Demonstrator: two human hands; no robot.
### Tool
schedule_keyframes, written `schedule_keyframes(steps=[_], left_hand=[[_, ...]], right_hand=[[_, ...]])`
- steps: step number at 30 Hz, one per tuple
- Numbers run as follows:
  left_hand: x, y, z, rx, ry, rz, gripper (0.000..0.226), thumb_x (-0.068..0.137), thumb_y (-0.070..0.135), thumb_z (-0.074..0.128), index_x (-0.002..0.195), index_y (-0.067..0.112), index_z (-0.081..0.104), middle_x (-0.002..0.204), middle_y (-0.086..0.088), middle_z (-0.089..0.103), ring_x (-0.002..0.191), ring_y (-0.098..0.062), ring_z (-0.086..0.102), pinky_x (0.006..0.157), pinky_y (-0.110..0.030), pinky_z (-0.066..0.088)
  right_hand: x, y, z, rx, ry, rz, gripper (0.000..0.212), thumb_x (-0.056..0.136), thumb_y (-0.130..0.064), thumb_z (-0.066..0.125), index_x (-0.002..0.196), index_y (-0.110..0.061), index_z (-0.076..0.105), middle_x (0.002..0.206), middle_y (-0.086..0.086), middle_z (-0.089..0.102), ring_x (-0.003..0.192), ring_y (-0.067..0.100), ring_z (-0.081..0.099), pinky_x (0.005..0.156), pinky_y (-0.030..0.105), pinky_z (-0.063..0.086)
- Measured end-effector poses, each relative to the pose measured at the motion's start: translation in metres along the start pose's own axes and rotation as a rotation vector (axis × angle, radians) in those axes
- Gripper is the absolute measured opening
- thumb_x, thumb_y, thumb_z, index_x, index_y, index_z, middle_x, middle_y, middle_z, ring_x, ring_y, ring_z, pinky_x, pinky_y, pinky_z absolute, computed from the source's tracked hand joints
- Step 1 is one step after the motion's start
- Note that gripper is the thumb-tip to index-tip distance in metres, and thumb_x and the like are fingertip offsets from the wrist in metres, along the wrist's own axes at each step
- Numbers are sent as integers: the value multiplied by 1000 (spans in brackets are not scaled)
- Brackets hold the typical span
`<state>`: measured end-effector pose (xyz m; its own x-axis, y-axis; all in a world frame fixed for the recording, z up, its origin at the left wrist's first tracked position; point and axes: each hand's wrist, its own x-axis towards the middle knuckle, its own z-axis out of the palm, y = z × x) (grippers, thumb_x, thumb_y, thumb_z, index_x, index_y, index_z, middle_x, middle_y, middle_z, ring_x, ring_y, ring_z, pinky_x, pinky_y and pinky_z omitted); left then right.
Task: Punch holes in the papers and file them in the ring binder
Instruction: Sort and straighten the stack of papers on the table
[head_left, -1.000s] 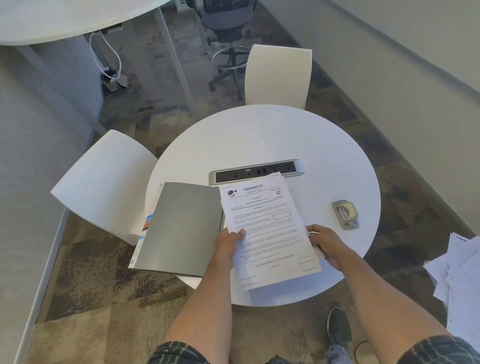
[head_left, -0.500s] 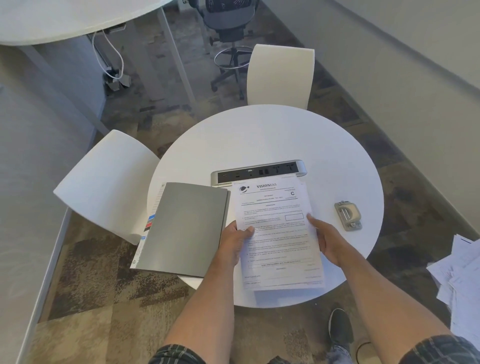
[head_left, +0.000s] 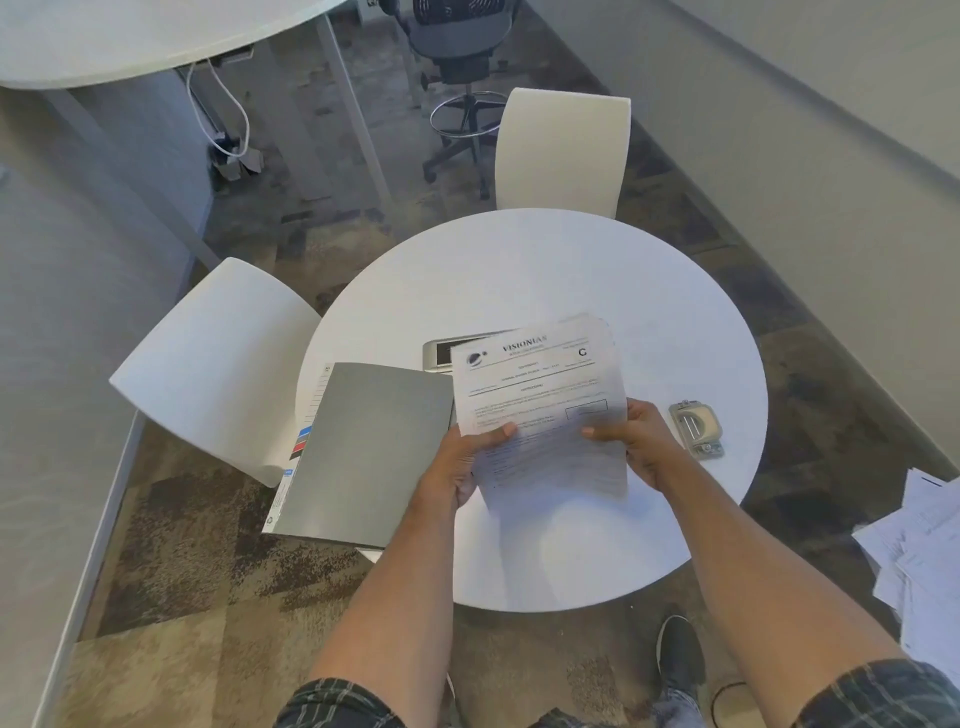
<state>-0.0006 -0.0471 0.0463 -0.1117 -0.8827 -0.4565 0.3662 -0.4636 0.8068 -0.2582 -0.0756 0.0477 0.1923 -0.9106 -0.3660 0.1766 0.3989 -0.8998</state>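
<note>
Head view: round white table (head_left: 545, 270) filling the middle, white chairs at the left and far edges. Grey binder (head_left: 363, 452) lying closed on the table's left part, poking over the rim. Papers (head_left: 540, 410) lifted off the table just right of the binder, a bit blurred, gripped by left hand (head_left: 457, 467) and right hand (head_left: 639, 441), thumbs on top. Punch (head_left: 696, 428) sitting near the right edge, just beside the right hand.
</note>
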Motion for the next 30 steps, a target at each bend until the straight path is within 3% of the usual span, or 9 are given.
schedule_keyframes(steps=[3,6,9,13,19,22,25,30], left_hand=[[0,13,-1,117,-11,89,65,71,-1,85,133,2,63,129,-16,70,124,-32,64,108,-44,48],[-4,25,1,229,30,137,60,69,-7,87,125,0,68,120,-15,74,116,-32,69,102,-47,53],[-6,29,2,258,54,175,63,59,-3,90,120,2,72,117,-13,75,111,-28,71,96,-43,58],[-6,21,-1,303,125,204,58,54,3,93,108,15,76,113,-8,77,106,-24,71,92,-39,59],[-14,-16,-10,348,186,156,42,70,-8,87,103,17,75,104,-5,77,101,-25,70,84,-34,60],[-15,-17,-10,354,196,156,41,68,-3,89,103,16,77,105,-6,78,99,-26,71,89,-40,60],[-15,-14,-8,378,216,153,42,71,-3,89,109,11,75,106,-7,77,99,-24,72,87,-37,61],[-17,-14,-6,457,232,139,32,67,20,87,98,20,81,106,-8,79,105,-30,73,95,-50,58]], right_hand=[[1,-11,3,-100,-40,-64,41,61,6,84,101,-1,80,104,16,79,97,29,74,89,40,60],[0,-22,4,-169,-69,-82,39,69,11,85,107,5,77,107,15,79,101,28,76,87,36,62],[-1,-26,8,-204,-68,-102,36,71,12,85,103,-3,78,107,11,79,103,26,75,90,37,61],[-5,-19,11,-249,-21,-111,40,71,15,84,96,-15,77,113,18,76,104,29,71,92,43,59],[-15,14,4,-303,-28,-17,43,77,14,80,99,-22,74,109,7,75,109,31,68,98,45,56],[-16,16,5,-337,-9,-14,43,79,11,80,99,-26,73,110,5,75,108,28,68,99,43,54],[-15,15,4,-341,10,-17,39,80,7,82,100,-26,73,106,1,75,103,22,69,95,39,54],[-13,19,3,-393,57,-18,29,88,-5,78,112,-21,73,109,-4,75,105,15,68,96,37,53]])
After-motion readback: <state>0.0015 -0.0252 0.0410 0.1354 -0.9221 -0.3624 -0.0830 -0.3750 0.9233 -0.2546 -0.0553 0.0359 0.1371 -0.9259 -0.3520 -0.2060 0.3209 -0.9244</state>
